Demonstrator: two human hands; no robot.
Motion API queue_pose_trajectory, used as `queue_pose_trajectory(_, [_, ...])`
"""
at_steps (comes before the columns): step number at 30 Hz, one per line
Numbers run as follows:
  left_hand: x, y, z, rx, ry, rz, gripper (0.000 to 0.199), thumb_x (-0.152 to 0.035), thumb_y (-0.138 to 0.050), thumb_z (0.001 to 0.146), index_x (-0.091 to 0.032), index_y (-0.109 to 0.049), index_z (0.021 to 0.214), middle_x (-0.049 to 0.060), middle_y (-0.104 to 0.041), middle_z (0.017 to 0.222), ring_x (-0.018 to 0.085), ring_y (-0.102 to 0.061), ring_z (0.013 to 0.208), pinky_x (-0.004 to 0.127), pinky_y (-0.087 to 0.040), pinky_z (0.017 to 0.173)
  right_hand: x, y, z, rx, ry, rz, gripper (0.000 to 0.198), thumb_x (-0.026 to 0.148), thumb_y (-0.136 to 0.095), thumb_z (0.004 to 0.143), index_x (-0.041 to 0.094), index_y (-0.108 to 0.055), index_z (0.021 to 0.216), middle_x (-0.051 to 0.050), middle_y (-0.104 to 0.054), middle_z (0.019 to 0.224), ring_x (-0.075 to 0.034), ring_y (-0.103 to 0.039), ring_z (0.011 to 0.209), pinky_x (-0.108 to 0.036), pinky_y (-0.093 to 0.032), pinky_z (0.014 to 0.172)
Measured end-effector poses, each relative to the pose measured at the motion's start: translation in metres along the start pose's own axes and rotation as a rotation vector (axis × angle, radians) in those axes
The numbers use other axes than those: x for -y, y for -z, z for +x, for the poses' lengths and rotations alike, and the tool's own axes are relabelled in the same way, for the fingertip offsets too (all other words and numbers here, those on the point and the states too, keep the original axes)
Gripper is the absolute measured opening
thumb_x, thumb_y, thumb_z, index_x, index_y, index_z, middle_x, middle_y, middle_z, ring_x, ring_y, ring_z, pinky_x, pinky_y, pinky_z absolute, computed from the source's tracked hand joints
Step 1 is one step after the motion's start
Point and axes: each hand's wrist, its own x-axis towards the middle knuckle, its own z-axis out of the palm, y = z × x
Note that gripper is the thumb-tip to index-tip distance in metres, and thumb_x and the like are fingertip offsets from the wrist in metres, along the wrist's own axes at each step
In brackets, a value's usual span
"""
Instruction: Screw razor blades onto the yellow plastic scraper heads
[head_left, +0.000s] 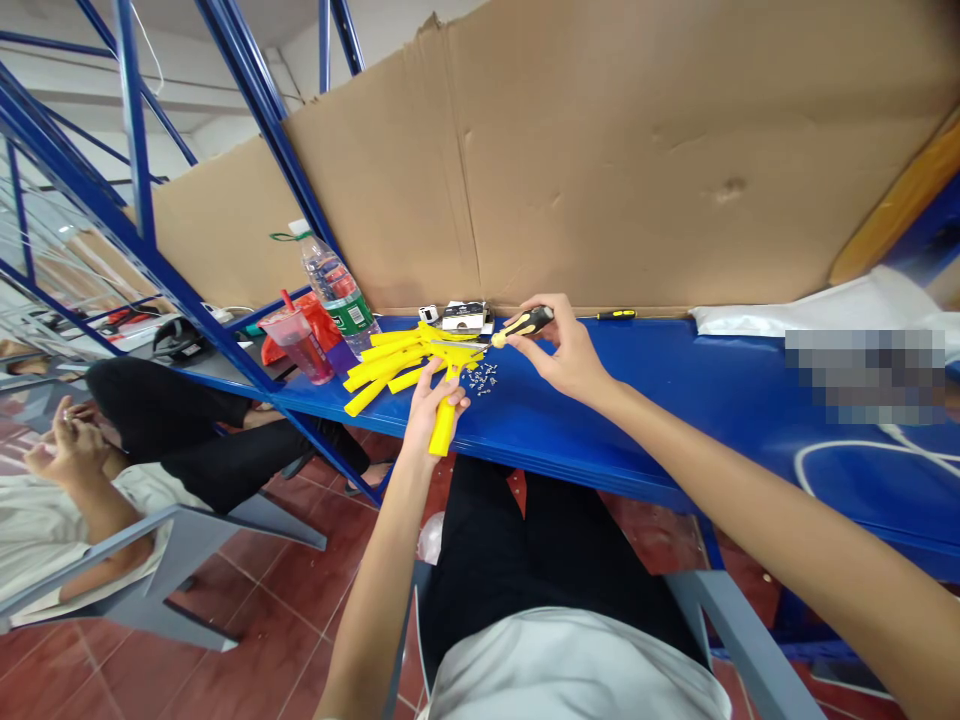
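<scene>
My left hand [429,412] is closed around the handle of a yellow plastic scraper [442,432], whose wide head points away from me. In my right hand [566,355] is a screwdriver [529,322] with a black and pale yellow handle. Its shaft points left and reaches the scraper's head; my view does not show whether the tip sits in a screw. Many small metal screws [481,380] lie loose on the blue table [660,390], just right of my left hand. Several more yellow scrapers [381,368] are piled to the left.
A large water bottle [337,285] and a red-tinted drink cup [304,340] stand left. Small boxes [463,318] and another screwdriver [616,315] lie by the cardboard wall [600,150]. A white bag [757,318] and cable [806,455] are right. A person [75,450] sits at left.
</scene>
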Motion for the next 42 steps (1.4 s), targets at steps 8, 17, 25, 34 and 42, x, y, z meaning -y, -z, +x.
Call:
queue_pose_trajectory(8, [0.0011, 0.0011, -0.0003, -0.002, -0.002, 0.008, 0.068, -0.008, -0.093, 0.073, -0.027, -0.06, 0.129, 0.0, -0.071, 0.111, 0.002, -0.051, 0.061, 0.024, -0.051, 0.068, -0.0002, -0.0002, -0.0009, 0.012, -0.024, -0.001, 0.042, 0.047, -0.078, 0.1, 0.032, -0.053, 0.13, -0.007, -0.08, 0.119, -0.034, -0.081, 0.109, -0.06, -0.068, 0.099])
queue_pose_trajectory(17, [0.0004, 0.0, -0.0006, -0.014, -0.004, 0.014, 0.068, -0.008, -0.093, 0.072, -0.027, -0.061, 0.129, 0.001, -0.071, 0.11, 0.003, -0.05, 0.062, 0.025, -0.05, 0.069, 0.0043, -0.0004, -0.0008, 0.015, -0.031, 0.0, 0.041, 0.051, -0.077, 0.101, 0.032, -0.051, 0.127, -0.008, -0.081, 0.12, -0.032, -0.082, 0.109, -0.056, -0.069, 0.095])
queue_pose_trajectory(25, [0.0014, 0.0003, -0.0009, 0.005, -0.003, 0.028, 0.07, -0.009, -0.094, 0.073, -0.027, -0.059, 0.131, 0.001, -0.072, 0.111, 0.003, -0.051, 0.062, 0.025, -0.05, 0.069, 0.005, -0.0003, 0.0, 0.011, -0.008, 0.03, 0.039, 0.044, -0.079, 0.098, 0.03, -0.051, 0.122, -0.008, -0.081, 0.119, -0.031, -0.082, 0.11, -0.053, -0.071, 0.092])
queue_pose_trajectory(34, [0.0021, 0.0018, 0.0003, 0.01, -0.008, 0.035, 0.068, -0.009, -0.094, 0.074, -0.027, -0.059, 0.13, 0.001, -0.073, 0.111, 0.003, -0.051, 0.061, 0.025, -0.051, 0.069, 0.0048, 0.0004, 0.0005, 0.026, -0.011, 0.016, 0.039, 0.045, -0.079, 0.098, 0.031, -0.051, 0.122, -0.007, -0.081, 0.119, -0.03, -0.082, 0.108, -0.052, -0.072, 0.09])
queue_pose_trajectory(42, [0.0021, 0.0026, 0.0001, 0.014, -0.006, 0.035, 0.069, -0.01, -0.093, 0.074, -0.028, -0.059, 0.131, 0.001, -0.073, 0.11, 0.003, -0.052, 0.062, 0.025, -0.051, 0.069, 0.0047, -0.0001, 0.0003, 0.026, -0.037, 0.024, 0.041, 0.047, -0.08, 0.097, 0.031, -0.051, 0.122, -0.007, -0.08, 0.12, -0.031, -0.082, 0.109, -0.052, -0.072, 0.087])
